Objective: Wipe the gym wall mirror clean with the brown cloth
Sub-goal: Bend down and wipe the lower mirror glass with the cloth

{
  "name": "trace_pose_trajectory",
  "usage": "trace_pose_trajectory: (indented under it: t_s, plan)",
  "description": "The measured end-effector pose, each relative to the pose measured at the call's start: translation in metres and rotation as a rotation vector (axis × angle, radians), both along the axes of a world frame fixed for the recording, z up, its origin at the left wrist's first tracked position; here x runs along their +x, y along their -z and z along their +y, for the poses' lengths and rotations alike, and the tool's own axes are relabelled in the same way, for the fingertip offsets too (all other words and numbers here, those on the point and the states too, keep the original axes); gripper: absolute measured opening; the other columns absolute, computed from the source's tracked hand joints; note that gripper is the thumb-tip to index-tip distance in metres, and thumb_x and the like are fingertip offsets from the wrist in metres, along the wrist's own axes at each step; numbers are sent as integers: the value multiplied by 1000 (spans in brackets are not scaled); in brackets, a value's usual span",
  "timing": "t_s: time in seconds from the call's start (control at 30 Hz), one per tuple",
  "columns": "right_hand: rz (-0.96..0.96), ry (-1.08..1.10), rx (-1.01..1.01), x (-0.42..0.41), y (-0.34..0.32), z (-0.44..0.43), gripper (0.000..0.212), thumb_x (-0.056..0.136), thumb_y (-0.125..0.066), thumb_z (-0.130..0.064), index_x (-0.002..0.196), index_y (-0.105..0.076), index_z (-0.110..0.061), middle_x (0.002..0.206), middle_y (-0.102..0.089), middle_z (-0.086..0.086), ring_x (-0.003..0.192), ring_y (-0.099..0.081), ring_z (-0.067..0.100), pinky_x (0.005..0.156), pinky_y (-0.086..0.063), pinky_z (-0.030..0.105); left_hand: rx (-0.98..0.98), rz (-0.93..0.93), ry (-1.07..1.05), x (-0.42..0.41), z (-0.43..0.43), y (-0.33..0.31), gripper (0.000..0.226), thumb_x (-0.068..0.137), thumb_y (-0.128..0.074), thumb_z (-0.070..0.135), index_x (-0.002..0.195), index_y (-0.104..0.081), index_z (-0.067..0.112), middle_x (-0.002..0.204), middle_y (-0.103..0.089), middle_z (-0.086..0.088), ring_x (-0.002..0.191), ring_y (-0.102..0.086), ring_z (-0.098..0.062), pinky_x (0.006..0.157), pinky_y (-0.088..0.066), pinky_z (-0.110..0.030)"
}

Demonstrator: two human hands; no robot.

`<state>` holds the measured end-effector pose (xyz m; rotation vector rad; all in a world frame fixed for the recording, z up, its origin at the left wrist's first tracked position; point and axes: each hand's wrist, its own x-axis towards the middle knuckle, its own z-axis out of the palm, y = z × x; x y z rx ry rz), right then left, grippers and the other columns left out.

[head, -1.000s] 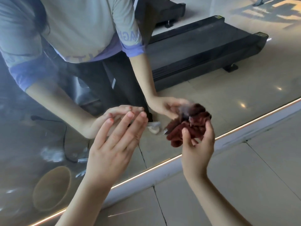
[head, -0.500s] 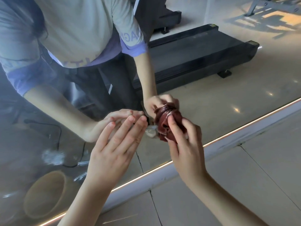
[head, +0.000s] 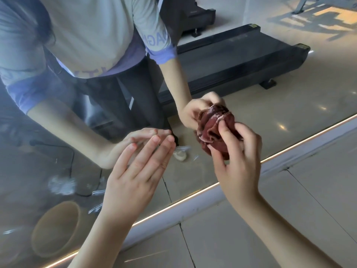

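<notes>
two hands, one brown cloth, one mirror.

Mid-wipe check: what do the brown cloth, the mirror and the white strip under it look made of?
The brown cloth looks like soft plush fabric, probably terry or microfibre: it bunches in thick folds in the right hand. The mirror: glossy glass, clear reflections, smears on top. The white strip: matte, scuffed; painted or plastic, unclear.

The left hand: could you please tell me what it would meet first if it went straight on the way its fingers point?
The mirror glass: the left hand points its straight fingers at it, tips nearly meeting their reflection. Whether they already touch is unclear.
</notes>
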<state>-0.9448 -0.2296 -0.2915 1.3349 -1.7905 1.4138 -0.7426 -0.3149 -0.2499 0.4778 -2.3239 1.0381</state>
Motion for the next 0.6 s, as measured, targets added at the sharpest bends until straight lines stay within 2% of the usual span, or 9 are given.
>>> trace_pose_trajectory:
  t_s: [0.1,0.2,0.27,0.33,0.4,0.5,0.57,0.6]
  plan:
    - [7,-47,89,23,23,0,35,93,-60,-14,126,-51,-16,121,-45,6,98,-49,29,85,-45,30,-5,14,-8,1,1,2,53,99,-51,12,151,-41,10,160,-23,-2,155,-7,-19,124,-11,-39]
    - [24,-85,147,25,30,2,42,84,-70,-15,121,-52,-18,116,-50,3,95,-51,26,78,-46,31,-4,2,-12,3,2,2,53,99,-51,11,151,-40,10,161,-23,-1,155,-7,-19,124,-11,-39]
    - [-66,-39,101,17,18,2,45,81,-75,-16,120,-53,-17,114,-58,7,98,-53,27,82,-43,28,0,-2,-12,4,1,2,54,101,-49,10,153,-37,10,162,-21,-1,155,-6,-19,124,-10,-38]
    - [-229,31,54,16,15,3,45,82,-73,-23,122,-52,-14,111,-63,13,99,-52,27,84,-39,21,12,0,-10,6,1,2,54,102,-46,9,155,-32,9,162,-20,-1,155,-5,-18,124,-10,-38]
    - [-359,50,61,30,22,3,47,82,-70,-26,123,-51,-13,109,-64,15,99,-50,26,83,-37,21,26,4,-11,7,3,2,53,104,-44,8,155,-31,9,161,-22,-1,155,-7,-18,123,-11,-38]
    - [-397,-34,153,54,31,3,57,74,-82,-13,120,-49,-16,106,-65,14,99,-49,23,81,-37,19,34,-20,-12,11,5,-1,50,103,-45,7,152,-37,8,161,-28,-3,152,-14,-20,124,-10,-38]
    - [-381,-93,125,48,24,3,57,72,-82,-13,118,-49,-18,108,-65,10,99,-53,23,82,-38,17,32,-30,-17,14,5,-3,50,105,-41,7,154,-32,7,162,-22,-4,154,-7,-19,125,-9,-38]
    - [-400,-97,86,41,22,3,56,73,-80,-15,119,-49,-20,111,-63,7,100,-57,24,85,-42,21,33,-28,-20,16,5,-3,50,106,-40,7,155,-29,8,162,-20,-3,155,-5,-18,125,-8,-38]
